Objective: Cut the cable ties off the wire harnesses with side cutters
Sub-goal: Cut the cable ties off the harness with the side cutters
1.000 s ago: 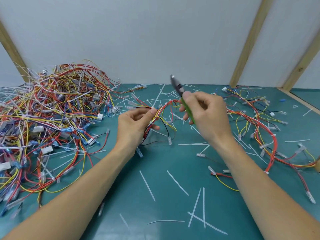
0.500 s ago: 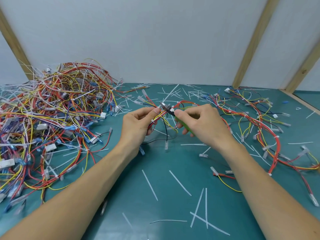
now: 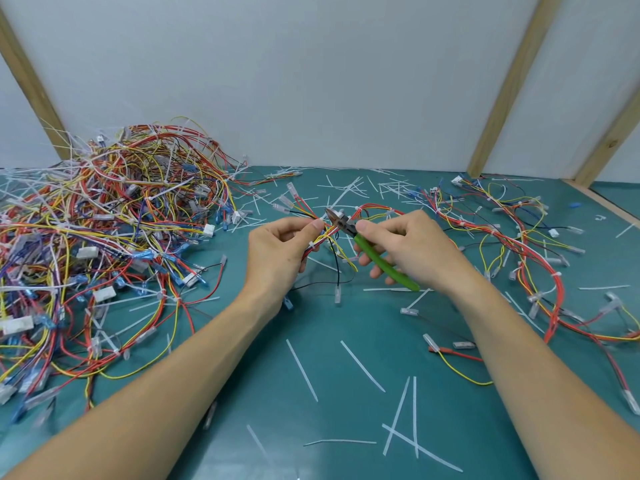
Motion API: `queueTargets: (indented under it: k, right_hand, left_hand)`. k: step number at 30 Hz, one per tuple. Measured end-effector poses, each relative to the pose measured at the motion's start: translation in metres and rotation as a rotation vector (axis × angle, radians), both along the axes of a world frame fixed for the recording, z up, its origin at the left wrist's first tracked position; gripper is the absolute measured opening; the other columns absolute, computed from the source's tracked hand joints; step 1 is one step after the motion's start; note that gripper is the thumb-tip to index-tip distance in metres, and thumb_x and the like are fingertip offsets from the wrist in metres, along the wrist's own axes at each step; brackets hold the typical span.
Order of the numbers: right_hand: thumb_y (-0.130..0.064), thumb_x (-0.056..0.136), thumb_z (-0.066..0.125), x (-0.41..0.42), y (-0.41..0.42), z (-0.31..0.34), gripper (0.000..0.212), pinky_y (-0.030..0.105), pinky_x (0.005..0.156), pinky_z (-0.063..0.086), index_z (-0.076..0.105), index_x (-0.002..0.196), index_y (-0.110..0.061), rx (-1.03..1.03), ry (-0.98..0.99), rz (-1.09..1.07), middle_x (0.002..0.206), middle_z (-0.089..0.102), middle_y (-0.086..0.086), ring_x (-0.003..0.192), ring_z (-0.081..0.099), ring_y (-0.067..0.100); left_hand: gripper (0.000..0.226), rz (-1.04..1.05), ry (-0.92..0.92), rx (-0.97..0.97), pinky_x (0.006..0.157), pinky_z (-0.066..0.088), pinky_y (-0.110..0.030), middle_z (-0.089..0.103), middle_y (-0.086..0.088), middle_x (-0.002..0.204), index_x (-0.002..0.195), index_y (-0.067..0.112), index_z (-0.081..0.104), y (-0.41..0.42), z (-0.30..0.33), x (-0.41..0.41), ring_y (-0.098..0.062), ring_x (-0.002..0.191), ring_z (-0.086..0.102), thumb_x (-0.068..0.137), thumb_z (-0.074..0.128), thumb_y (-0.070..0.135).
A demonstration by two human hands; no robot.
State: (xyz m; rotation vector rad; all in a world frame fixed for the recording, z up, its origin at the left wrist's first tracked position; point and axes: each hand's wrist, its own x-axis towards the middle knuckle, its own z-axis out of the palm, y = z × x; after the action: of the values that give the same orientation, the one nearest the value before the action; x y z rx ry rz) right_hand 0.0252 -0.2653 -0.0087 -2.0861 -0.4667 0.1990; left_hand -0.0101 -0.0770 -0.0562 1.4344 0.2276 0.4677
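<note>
My left hand (image 3: 280,252) pinches a red, yellow and black wire harness (image 3: 372,209) just above the green mat, thumb and fingers closed on the bundle near a white cable tie (image 3: 311,244). My right hand (image 3: 408,245) grips green-handled side cutters (image 3: 377,256). Their metal jaws (image 3: 337,216) point up and left, right beside my left fingertips and against the wires. Whether the jaws bite a tie is unclear.
A big tangled heap of harnesses (image 3: 104,230) fills the left of the mat. More harnesses (image 3: 526,244) lie spread at the right. Cut white tie strips (image 3: 398,410) litter the mat's middle and front. A grey wall with wooden battens (image 3: 512,84) stands behind.
The cutters came down from pointing up in the air to the harness; their jaws now sit at the wires beside my left fingertips. My left hand kept its hold.
</note>
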Motion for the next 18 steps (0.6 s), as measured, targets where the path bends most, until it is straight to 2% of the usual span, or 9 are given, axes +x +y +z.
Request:
queueTargets:
  k: [7,11,15,18]
  right_hand:
    - [-0.052,0.099,0.059,0.0038,-0.0047,0.002,0.046,0.041,0.065,0.061,0.079,0.089,-0.012,-0.003,0.121,0.027,0.081,0.079,0.003,0.067,0.075,0.022]
    - [-0.052,0.097,0.06,0.0053,-0.0057,0.0015,0.045,0.044,0.069,0.061,0.079,0.088,-0.013,0.005,0.092,0.013,0.082,0.079,0.003,0.072,0.077,0.024]
    - [-0.051,0.097,0.061,0.0073,-0.0093,0.0025,0.042,0.046,0.073,0.061,0.08,0.088,-0.015,0.026,0.073,-0.022,0.082,0.079,0.001,0.074,0.077,0.025]
    - [-0.052,0.097,0.061,0.0058,-0.0101,0.0027,0.044,0.045,0.072,0.062,0.08,0.088,-0.014,-0.003,0.116,-0.001,0.082,0.079,0.003,0.073,0.077,0.026]
  left_hand:
    - [0.015,-0.002,0.011,0.038,0.046,0.028,-0.024,0.058,-0.004,0.057,0.073,0.017,0.076,-0.002,-0.0008,-0.0004,-0.02,0.053,0.035,0.087,0.078,0.023]
    - [0.015,0.02,0.02,0.042,0.049,0.026,-0.026,0.058,0.001,0.054,0.074,0.017,0.075,-0.0009,-0.0015,0.001,-0.024,0.06,0.036,0.087,0.078,0.024]
    - [0.014,0.049,0.004,0.071,0.046,0.03,-0.021,0.06,0.006,0.052,0.076,0.016,0.073,0.0035,-0.0032,0.0023,-0.016,0.048,0.041,0.087,0.078,0.024]
    - [0.014,0.031,-0.036,0.159,0.043,0.034,-0.013,0.06,0.009,0.051,0.08,0.012,0.072,0.0021,-0.0066,0.0023,-0.002,0.041,0.044,0.089,0.076,0.022]
